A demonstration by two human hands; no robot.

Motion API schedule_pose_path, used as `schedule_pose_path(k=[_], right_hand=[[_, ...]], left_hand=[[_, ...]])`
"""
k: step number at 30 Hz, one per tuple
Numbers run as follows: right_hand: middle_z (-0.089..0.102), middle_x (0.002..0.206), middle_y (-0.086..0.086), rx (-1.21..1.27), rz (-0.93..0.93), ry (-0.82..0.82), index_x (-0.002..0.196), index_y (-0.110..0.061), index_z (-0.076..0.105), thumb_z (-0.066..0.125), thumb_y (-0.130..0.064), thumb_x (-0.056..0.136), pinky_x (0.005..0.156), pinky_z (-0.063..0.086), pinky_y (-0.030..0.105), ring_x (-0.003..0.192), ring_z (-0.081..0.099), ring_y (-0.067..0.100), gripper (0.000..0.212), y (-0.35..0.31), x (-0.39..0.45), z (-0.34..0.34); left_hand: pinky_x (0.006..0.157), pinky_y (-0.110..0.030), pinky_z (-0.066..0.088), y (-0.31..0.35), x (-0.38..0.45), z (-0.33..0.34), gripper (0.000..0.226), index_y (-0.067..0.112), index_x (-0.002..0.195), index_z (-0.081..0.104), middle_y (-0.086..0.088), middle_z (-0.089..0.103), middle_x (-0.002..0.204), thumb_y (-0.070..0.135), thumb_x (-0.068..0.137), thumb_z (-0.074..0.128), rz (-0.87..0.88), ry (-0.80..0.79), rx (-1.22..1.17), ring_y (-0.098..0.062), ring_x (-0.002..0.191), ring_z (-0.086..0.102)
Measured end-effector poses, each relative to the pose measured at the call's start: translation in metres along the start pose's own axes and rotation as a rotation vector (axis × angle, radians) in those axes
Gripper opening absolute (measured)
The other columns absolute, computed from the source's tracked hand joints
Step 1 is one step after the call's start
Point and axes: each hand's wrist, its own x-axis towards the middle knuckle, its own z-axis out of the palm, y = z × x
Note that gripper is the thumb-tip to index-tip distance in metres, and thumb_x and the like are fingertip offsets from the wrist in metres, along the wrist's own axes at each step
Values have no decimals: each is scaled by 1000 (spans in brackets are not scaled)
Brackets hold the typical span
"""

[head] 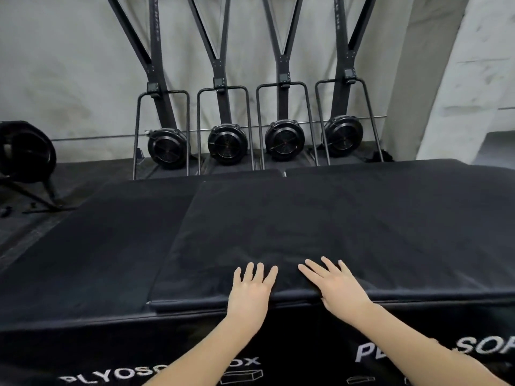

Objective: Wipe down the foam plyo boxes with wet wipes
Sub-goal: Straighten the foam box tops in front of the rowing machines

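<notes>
Resting flat on black fabric, a person's left hand [252,286] and right hand [333,285] lie side by side at the near edge of a thin black pad [278,232], fingers straight and spread, holding nothing. The pad sits on top of the foam plyo boxes [97,260], a row of black blocks that fills the lower half of the head view and reaches from the left edge to the right edge. Both bare forearms rise from the bottom of the view and cross the boxes' front face, partly covering the white lettering [111,377] printed there; the readable parts spell "PLYOSO" and "OX" on the left and "PL" and "SOF" on the right, with small box outlines drawn beneath. The left hand's palm sits over the pad's front seam, its fingertips pointing away from the person; the right hand angles slightly toward the left one, the two hands near each other but apart. No wet wipe shows in either hand.

Behind the boxes, four upright black exercise machines [227,143] stand in a row against a pale grey wall [69,65], each with a round black flywheel housing low down, a bent tube frame around it and a dark mast rising out of the top of the view. A thin metal rail [117,136] runs along the wall behind them. At far left, part of another dark round machine [25,151] stands on the dark floor [33,227].
</notes>
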Motion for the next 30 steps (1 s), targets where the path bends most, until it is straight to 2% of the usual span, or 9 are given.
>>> schedule_pose_path(k=[7,12,17,19,21,24,25,27,30], right_hand=[[57,142,-5,-16,-40,44,143,-24,52,85,-9,55,92,54,54,122,61,34,94,11,4,5],[66,129,-2,-30,-49,142,133,-21,63,91,-10,44,87,58,48,111,67,31,94,10,-4,4],[62,136,-2,23,-79,150,138,-20,58,95,-19,43,95,55,49,120,63,32,102,17,-17,13],[49,150,-4,63,-108,117,149,-24,44,85,-21,61,110,42,51,136,48,32,98,20,-20,17],[18,165,-10,150,-137,90,159,-32,16,61,-22,81,124,12,47,153,13,26,90,24,-23,18],[-2,163,-20,369,-174,24,159,-36,10,46,-34,83,123,-8,36,151,-11,9,84,33,-26,10],[4,163,-20,474,-171,15,158,-37,17,47,-36,86,124,-5,35,151,-7,6,77,36,-27,4],[29,159,-17,711,-83,88,151,-37,37,52,-39,94,125,16,35,148,18,1,59,42,-28,-10],[64,129,-19,879,161,336,131,-37,62,55,-42,98,105,47,31,120,56,-4,34,61,-47,-28]], left_hand=[[123,-54,11,8,16,4,92,25,161,4,-13,17,165,5,91,60,-14,7,-26,-35,153,11],[122,-52,16,7,10,1,93,23,161,0,-16,19,163,5,91,59,33,-13,4,-36,150,16],[123,-52,15,17,1,-4,92,20,161,-2,-17,17,163,6,92,58,76,-63,-8,-39,150,15],[124,-52,12,15,-2,-10,91,20,161,-4,-18,12,165,10,93,56,106,-114,-18,-39,152,9],[125,-52,8,10,-5,-21,93,20,161,-6,-19,3,167,18,91,55,143,-217,-63,-39,154,0],[124,-54,9,11,1,-45,88,19,162,8,-19,9,165,39,87,50,122,-371,-241,-40,153,0],[124,-52,14,17,6,-52,82,19,160,19,-16,21,162,44,88,49,97,-354,-296,-39,153,7],[121,-45,23,34,20,-66,64,20,153,39,-6,41,154,45,95,49,52,-178,-434,-31,149,24],[110,-34,37,80,41,-87,51,23,150,45,2,54,145,38,101,52,44,128,-654,-20,139,43]])
